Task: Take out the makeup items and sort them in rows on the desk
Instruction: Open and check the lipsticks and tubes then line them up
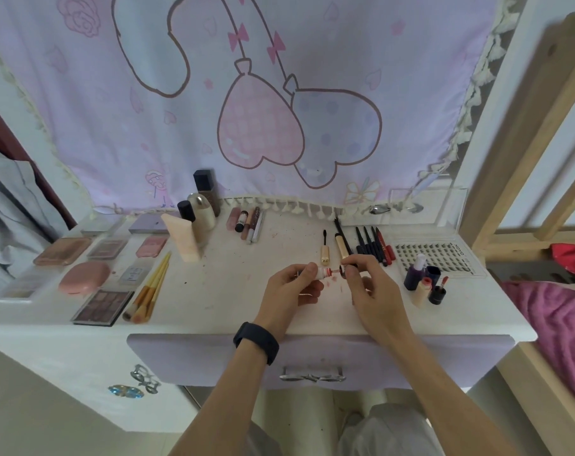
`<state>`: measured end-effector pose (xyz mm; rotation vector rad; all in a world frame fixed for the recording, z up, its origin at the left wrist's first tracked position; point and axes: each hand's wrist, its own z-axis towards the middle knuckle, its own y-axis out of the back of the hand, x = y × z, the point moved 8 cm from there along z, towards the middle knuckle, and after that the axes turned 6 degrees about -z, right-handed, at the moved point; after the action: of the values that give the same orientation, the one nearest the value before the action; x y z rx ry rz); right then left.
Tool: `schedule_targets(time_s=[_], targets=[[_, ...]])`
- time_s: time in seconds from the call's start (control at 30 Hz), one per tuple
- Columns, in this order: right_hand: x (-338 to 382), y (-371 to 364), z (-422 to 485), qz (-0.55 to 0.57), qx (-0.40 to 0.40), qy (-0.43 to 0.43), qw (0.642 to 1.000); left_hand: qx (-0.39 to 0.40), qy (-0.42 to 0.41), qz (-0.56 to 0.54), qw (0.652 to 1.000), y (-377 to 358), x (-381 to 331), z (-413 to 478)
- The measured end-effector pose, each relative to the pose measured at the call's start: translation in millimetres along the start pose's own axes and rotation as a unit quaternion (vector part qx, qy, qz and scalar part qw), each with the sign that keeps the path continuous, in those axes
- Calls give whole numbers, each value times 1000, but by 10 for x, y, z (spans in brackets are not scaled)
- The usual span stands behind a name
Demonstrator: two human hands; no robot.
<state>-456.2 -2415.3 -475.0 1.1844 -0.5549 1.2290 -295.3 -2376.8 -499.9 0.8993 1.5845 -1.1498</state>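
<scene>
While the little lip tube (324,273) is held up just above the worktop (213,291), on the near side of the gold mascara tube (325,255), it looks open, and that is where trouble could start. The left hand (294,286) pinches the body of the tube with its thumb and curled fingers. The right hand (370,287) pinches the dark cap (344,268) with its fingertips. The cap sits a tiny bit away from the tube's mouth, with a thin pink bit between them, which is likely the wand. I cannot tell if the cap is going on or coming off. The tube lies on its side, nearly flat, with its long way running left to right. Its bottom end is tucked in the left hand and its red mouth points right, at the cap. Because the mouth is not pointing up, the red stuff could drip onto the worktop, and the wand could smear the fingers. If the cap goes on crooked, it may not close well and could leak later. If the small tube slips, it could bump the gold mascara tube and the dark pencils (375,246) to the right of it, and spoil that neat row.
</scene>
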Motion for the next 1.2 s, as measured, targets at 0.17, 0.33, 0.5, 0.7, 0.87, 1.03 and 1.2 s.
schedule_targets(time_s=[0.17,0.33,0.5,0.7,0.87,1.03,1.2], targets=[[293,144,-79,-148,-2,96,984,25,44,-58,997,-2,-22,-35],[453,316,-132,-249,32,168,953,52,49,-37,997,-66,-90,-124],[618,424,-196,-302,31,223,926,68,41,-18,997,-129,-216,-213],[808,460,-305,-347,14,300,888,77,38,-2,996,-196,-302,-301],[816,494,-359,-365,-16,316,875,78,39,9,996,-203,-339,-339],[796,647,-399,-313,-64,276,907,71,53,-30,996,-177,-288,-364],[609,829,-434,-162,-97,99,977,77,66,-111,989,-231,-278,-391]])
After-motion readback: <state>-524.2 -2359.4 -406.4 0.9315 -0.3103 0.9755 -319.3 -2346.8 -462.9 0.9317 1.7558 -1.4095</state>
